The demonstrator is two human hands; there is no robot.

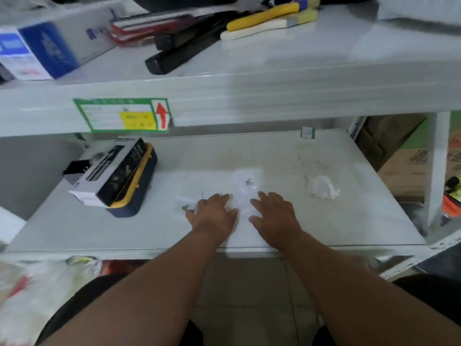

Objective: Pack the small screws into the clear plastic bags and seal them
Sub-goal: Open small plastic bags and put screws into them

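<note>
Two hands lay flat, fingers spread: left hand [212, 214] and right hand [273, 212] pressed clear plastic bags [243, 186] on white shelf [349, 221]. Small screw [249, 181] showed inside bag just beyond fingertips. Crumpled plastic [321, 187] sat right; boxed tool [117, 176] left.

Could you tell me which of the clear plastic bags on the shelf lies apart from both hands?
The crumpled bag on the right, clear of the right hand; the flat bags lie between and under the hands.
</note>
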